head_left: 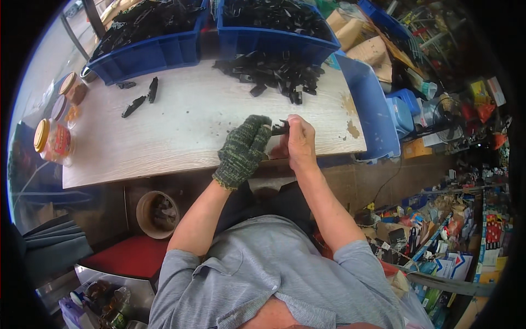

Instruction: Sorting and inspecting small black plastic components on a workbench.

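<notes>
A small black plastic piece [280, 130] is held between my two hands above the table's near edge. My left hand [244, 149], in a dark green knitted glove, is closed at the piece's left end. Bare, my right hand [301, 141] pinches the other end between thumb and fingers. The piece's exact kind cannot be made out. Beyond the hands, a heap of similar black plastic pieces [274, 74] lies on the white wood-grain table [181, 137]. To the left, two longer black pieces [153, 90] lie apart, with a smaller one [126, 85] nearby.
Two blue bins, one left [156, 59] and one right [263, 43], hold black pieces at the back. Lidded jars [55, 141] line the left edge. A blue tub [372, 109] stands against the right edge. Below the table sits a round bucket [143, 215]. Clutter fills the right side.
</notes>
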Tool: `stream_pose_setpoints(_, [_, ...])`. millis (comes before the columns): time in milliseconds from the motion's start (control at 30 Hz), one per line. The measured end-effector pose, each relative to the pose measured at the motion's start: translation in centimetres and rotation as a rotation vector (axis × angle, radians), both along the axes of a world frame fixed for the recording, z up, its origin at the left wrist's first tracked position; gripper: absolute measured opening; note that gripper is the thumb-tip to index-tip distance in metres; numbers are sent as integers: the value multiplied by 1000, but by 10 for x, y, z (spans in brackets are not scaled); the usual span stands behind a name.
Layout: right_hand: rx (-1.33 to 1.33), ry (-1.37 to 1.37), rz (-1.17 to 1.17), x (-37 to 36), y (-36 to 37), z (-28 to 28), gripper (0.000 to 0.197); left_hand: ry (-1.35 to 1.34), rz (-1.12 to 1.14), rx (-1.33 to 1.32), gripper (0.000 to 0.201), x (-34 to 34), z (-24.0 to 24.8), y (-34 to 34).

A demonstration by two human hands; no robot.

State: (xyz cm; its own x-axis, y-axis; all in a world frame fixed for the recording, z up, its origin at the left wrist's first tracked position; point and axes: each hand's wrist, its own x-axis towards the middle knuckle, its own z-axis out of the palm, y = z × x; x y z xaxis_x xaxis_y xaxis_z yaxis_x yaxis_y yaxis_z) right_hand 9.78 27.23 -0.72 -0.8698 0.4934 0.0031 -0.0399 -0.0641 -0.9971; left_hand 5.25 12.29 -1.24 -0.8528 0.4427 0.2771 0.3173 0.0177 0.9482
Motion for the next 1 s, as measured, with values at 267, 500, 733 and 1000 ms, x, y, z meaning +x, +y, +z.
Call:
stream_pose_setpoints(267, [165,59,-83,1,3,-1,29,135,118,-25,32,14,-1,37])
stream_pose_setpoints(500, [97,58,0,5,8,-9,29,229,125,-30,30,19,-9,28])
stream_pose_setpoints(733, [-331,-52,-372,-11,56,34,30,771,847,-540,26,-99,0,-141])
stream_pose_setpoints(1000, [-83,-129,-774,-7,128,47,29,501,757,-1190,35,-120,13,-201])
